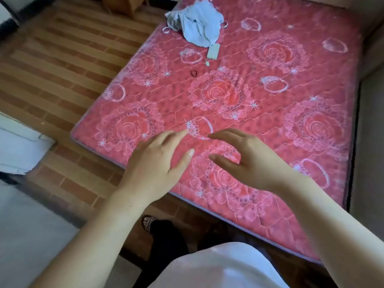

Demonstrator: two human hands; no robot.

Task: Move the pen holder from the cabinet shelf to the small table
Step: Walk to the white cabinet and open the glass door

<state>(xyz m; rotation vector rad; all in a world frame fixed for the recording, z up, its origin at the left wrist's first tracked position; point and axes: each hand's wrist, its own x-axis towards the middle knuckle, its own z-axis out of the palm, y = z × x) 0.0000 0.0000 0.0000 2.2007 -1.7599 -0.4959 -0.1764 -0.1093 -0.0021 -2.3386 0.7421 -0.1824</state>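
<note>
left hand (154, 161) and right hand (249, 161) empty, fingers loose and spread, side by side (not touching) over red rose-patterned quilted mattress (280, 104), crumpled pale-blue cloth (197, 23) at far end

1. The bare left hand (154, 163) is stretched forward, palm down, fingers straight and loosely spread, holding nothing.
2. The bare right hand (247, 161) is stretched forward beside it, fingers gently curved, thumb apart, holding nothing.
3. Both forearms are uncovered.

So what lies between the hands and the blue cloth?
Head view: a small red loop and a pale tag on the mattress; otherwise bare.
</note>
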